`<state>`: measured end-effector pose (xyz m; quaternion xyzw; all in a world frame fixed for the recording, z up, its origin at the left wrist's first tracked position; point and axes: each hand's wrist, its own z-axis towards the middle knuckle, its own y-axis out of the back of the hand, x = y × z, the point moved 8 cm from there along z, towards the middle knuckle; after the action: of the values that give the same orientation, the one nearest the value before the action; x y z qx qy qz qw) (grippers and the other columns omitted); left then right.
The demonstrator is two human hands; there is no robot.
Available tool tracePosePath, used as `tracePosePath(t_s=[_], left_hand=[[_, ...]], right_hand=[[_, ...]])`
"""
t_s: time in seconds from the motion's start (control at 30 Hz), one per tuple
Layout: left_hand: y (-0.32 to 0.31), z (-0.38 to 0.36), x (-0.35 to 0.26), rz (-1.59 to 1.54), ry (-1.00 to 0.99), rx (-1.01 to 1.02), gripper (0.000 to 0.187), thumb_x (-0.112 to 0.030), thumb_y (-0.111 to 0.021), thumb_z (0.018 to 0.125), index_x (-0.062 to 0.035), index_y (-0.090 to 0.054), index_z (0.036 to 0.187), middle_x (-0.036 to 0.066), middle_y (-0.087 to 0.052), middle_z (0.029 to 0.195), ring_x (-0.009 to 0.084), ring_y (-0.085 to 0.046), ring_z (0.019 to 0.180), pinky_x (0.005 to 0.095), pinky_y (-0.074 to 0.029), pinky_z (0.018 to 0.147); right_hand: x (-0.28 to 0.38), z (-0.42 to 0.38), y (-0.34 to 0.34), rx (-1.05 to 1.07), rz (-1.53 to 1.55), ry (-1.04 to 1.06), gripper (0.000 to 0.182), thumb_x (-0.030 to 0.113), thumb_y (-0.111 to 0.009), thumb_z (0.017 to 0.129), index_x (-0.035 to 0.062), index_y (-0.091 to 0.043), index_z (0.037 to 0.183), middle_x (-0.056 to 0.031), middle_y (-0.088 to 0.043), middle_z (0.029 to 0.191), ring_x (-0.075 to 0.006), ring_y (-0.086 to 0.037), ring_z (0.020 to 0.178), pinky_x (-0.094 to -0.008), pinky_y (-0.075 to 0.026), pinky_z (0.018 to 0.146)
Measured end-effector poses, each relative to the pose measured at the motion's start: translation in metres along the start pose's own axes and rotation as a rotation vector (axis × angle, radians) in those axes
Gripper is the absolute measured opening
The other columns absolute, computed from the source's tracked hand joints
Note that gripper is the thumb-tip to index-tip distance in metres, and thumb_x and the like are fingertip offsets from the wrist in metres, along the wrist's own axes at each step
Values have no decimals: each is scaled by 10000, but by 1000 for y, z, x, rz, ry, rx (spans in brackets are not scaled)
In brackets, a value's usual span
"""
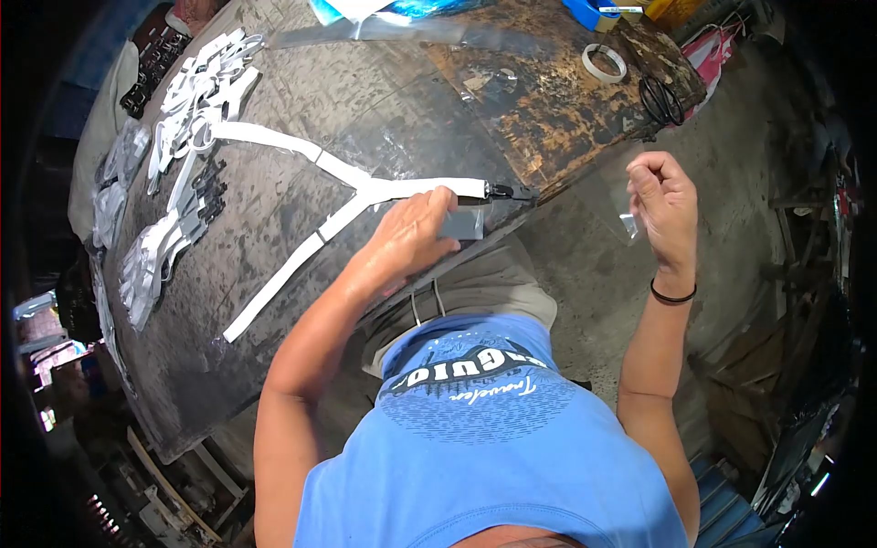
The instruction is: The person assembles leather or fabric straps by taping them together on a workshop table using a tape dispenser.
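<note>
White Y-shaped suspenders [333, 219] lie spread on the dark tabletop, with a black clip [501, 191] at the right end, close to the table's edge. My left hand [411, 233] presses on the right-hand strap with curled fingers, its thumb lower down. Beside that thumb lies a small clear plastic piece [469, 225], partly covered by the hand. Off the table's right edge, my right hand [665, 205] is raised with fingers closed in a pinch. A thin clear plastic piece [628, 224] hangs from it, its outline hard to see.
Piled white straps [201, 100] and plastic-wrapped straps [160, 260] cover the left side. A tape roll [604, 64], black scissors [661, 100] and a blue box [592, 14] are at the back right. Plastic sheeting [393, 32] lies along the far side.
</note>
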<state>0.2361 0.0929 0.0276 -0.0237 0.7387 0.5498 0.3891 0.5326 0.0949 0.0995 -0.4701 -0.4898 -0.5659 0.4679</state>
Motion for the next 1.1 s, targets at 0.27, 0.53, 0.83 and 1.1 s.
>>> tracePosePath(t_s=[0.27,0.53,0.83,1.1], left_hand=[[16,53,17,100,-97,22,456,-191,-800,747,-62,-536,1096,150,-594,1053,366,-566,1053,439,-461,865],[2,50,18,203,-233,-90,352,-283,-742,822,-98,-605,1089,109,-569,1040,331,-555,1011,435,-454,822],[3,56,10,164,-95,-61,388,-225,-726,828,-106,-587,1170,123,-563,1033,333,-532,1039,443,-431,855],[-8,68,2,138,-97,137,352,-154,-681,850,-59,-558,1165,155,-568,1099,362,-524,1099,451,-432,902]], right_hand=[[-22,-3,-1,83,-127,-110,169,228,-660,949,59,-653,954,35,-585,787,-14,-493,662,-181,-402,534],[-31,-7,-3,136,-159,-157,169,221,-660,945,52,-655,940,35,-584,783,-21,-515,687,-182,-400,532],[-40,-8,-14,242,-236,-208,123,145,-661,925,24,-642,914,46,-580,811,-33,-489,729,-209,-409,627],[-52,-11,-22,240,-175,-166,52,108,-631,928,57,-624,935,61,-564,793,-16,-454,630,-191,-386,557]])
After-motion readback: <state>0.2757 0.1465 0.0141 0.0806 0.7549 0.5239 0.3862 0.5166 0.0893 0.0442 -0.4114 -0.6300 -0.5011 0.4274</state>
